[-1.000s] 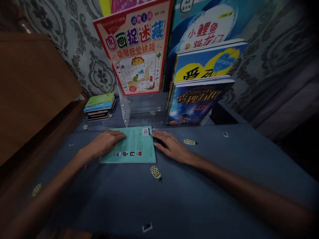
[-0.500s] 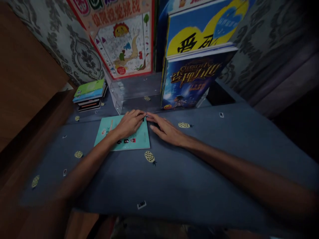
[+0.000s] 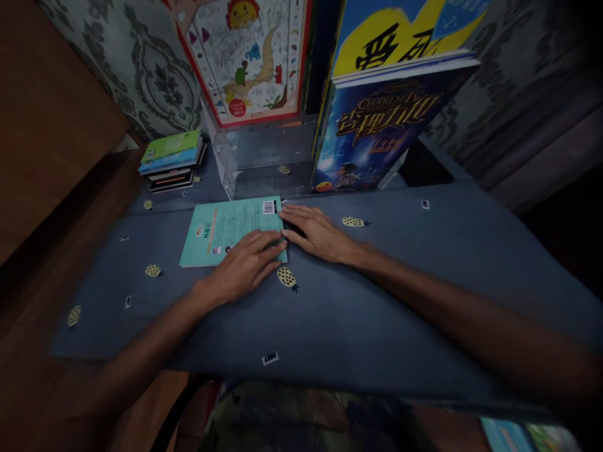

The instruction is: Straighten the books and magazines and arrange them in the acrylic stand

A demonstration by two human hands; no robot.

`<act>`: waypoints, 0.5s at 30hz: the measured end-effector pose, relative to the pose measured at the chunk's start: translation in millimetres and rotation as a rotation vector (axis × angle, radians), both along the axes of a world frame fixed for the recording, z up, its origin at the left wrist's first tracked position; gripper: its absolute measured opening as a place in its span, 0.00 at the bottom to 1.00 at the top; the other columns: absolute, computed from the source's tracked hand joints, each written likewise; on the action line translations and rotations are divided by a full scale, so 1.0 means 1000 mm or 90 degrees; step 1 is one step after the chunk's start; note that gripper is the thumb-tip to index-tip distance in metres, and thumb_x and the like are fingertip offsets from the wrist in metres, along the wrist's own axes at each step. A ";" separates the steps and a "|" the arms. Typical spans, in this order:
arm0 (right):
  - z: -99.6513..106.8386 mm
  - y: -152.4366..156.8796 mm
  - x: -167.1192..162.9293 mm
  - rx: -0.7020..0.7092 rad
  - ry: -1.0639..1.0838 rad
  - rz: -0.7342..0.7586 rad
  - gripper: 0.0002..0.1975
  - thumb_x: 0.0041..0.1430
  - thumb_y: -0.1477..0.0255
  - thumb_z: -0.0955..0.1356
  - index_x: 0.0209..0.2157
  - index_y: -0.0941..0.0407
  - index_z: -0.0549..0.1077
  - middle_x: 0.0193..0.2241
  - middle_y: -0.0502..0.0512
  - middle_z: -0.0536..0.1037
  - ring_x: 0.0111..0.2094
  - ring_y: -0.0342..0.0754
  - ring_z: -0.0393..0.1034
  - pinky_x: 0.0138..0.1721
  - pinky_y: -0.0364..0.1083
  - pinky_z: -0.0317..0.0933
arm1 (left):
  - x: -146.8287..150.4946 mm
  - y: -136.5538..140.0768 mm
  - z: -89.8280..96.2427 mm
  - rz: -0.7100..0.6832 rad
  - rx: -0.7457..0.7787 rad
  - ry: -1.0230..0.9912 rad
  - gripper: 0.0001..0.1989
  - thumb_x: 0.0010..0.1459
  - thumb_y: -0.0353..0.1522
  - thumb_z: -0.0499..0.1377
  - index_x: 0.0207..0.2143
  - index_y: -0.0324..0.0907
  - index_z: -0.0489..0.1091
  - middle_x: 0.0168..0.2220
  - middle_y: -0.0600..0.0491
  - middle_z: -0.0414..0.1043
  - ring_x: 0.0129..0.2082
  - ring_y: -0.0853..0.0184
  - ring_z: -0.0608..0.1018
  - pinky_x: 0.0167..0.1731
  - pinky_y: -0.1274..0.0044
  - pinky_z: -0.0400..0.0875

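teal book: lies flat and shut on the blue table (image 3: 358, 314), toward the left of centre. the teal book (image 3: 226, 226) has its text side and barcode up, barcode at the far right corner.
left hand: the left hand (image 3: 247, 260) is palm down over the near right part of the cover, fingers a little bent and loose; not clenched, nothing gripped.
right hand: the right hand (image 3: 318, 232) lies at the book's right edge, fingertips touching it, thumb spread apart from the fingers; slack, no closed grip shows. underside of the fingers hidden.
gap between hands: left fingertips come close to the right thumb; contact between them, cannot tell.
clear stand: the clear stand (image 3: 254, 179) is just beyond the book's far edge; the teal book is outside it.
standing books: the red-bordered book (image 3: 257, 75) at far left of the stand and the dark blue book (image 3: 377, 132) at right are both upright, the yellow-and-blue book (image 3: 400, 34) behind the latter.
small stack: the stack of books (image 3: 172, 160) lies flat at far left, well apart from both hands.
progress, judged: book squared roughly with the stand's front, cover closed, not lifted; work on it looks unfinished, as both hands are on it. amount left: cannot tell.
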State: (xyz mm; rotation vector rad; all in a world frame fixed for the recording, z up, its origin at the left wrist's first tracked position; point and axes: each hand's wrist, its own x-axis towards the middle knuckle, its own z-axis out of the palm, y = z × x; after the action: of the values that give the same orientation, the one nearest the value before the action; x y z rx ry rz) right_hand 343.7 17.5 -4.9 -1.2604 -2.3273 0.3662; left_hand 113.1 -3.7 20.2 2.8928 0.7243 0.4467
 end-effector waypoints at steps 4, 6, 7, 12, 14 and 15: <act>-0.002 -0.001 -0.001 0.008 -0.020 -0.003 0.29 0.69 0.55 0.60 0.63 0.56 0.66 0.65 0.65 0.66 0.66 0.64 0.58 0.63 0.68 0.54 | -0.006 -0.019 0.001 0.006 -0.017 0.011 0.21 0.72 0.37 0.46 0.63 0.44 0.60 0.62 0.42 0.65 0.65 0.56 0.66 0.62 0.57 0.65; -0.003 -0.002 -0.001 0.013 -0.029 -0.007 0.30 0.69 0.54 0.60 0.64 0.56 0.65 0.65 0.66 0.66 0.66 0.65 0.58 0.63 0.68 0.55 | -0.009 -0.021 0.004 -0.001 -0.031 0.014 0.21 0.72 0.37 0.46 0.64 0.44 0.59 0.63 0.43 0.64 0.66 0.57 0.65 0.63 0.59 0.64; -0.004 -0.002 -0.001 0.014 -0.036 -0.009 0.30 0.68 0.54 0.60 0.64 0.57 0.65 0.65 0.67 0.65 0.66 0.65 0.58 0.63 0.68 0.55 | -0.013 -0.019 0.007 -0.010 -0.042 0.015 0.21 0.72 0.37 0.46 0.64 0.44 0.60 0.64 0.43 0.64 0.65 0.58 0.65 0.63 0.62 0.64; -0.001 -0.005 -0.002 0.050 -0.072 -0.011 0.29 0.68 0.56 0.60 0.63 0.58 0.66 0.65 0.69 0.64 0.66 0.66 0.57 0.61 0.69 0.56 | -0.054 0.021 0.021 0.050 -0.082 0.026 0.18 0.72 0.35 0.46 0.58 0.43 0.68 0.59 0.46 0.71 0.60 0.61 0.72 0.60 0.68 0.68; 0.003 -0.006 -0.006 0.077 -0.075 0.007 0.26 0.69 0.59 0.60 0.61 0.58 0.69 0.64 0.69 0.67 0.66 0.67 0.57 0.61 0.70 0.57 | -0.080 0.050 0.021 0.143 -0.063 0.020 0.18 0.71 0.33 0.47 0.57 0.39 0.68 0.58 0.43 0.71 0.59 0.59 0.73 0.60 0.65 0.68; 0.006 -0.007 -0.010 0.088 -0.077 0.025 0.25 0.69 0.60 0.60 0.59 0.58 0.71 0.63 0.69 0.68 0.66 0.67 0.58 0.61 0.70 0.57 | -0.094 0.064 0.019 0.205 -0.051 0.008 0.19 0.70 0.32 0.47 0.57 0.38 0.69 0.57 0.42 0.71 0.57 0.58 0.74 0.59 0.63 0.68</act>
State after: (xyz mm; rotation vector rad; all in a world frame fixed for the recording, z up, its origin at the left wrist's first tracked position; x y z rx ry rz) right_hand 333.3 10.9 0.8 -1.2012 -2.4359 0.1415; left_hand 19.0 60.1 39.4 2.7127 1.1887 0.4219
